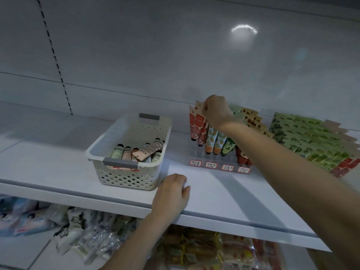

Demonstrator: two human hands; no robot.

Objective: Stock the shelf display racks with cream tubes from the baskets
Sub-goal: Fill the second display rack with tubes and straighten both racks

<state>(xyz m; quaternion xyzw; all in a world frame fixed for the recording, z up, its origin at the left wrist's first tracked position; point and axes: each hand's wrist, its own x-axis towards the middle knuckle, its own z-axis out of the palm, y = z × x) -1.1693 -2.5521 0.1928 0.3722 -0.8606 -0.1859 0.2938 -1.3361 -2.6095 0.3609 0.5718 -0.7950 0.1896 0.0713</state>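
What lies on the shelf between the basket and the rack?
Nothing: in the head view the shelf between the basket and the rack is bare. The left hand rests nearer the front edge, by the basket's corner.

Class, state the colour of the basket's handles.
Grey handles on a cream basket; head view.

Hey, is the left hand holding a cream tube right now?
No, the left hand rests on the shelf beside the basket, holding nothing; the right hand pinches a red tube in the rack.
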